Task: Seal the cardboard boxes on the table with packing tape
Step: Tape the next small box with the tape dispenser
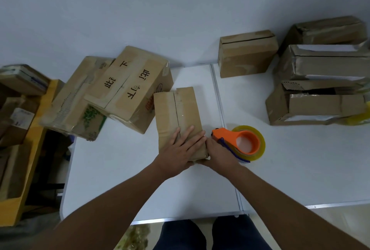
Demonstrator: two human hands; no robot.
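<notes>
Box (180, 113) lies mid-surface (200, 185), seam up; left hand (181, 149) flat on its near end, fingers straight; right hand (219, 152) at box's near right corner, grip unclear; dispenser (243, 142) just right.

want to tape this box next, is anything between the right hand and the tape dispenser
Nothing visible does. The right hand sits at the near right corner of the small box, and the orange tape dispenser lies right beside it on the white table, touching or nearly so. The left hand rests flat on the box top.
</notes>
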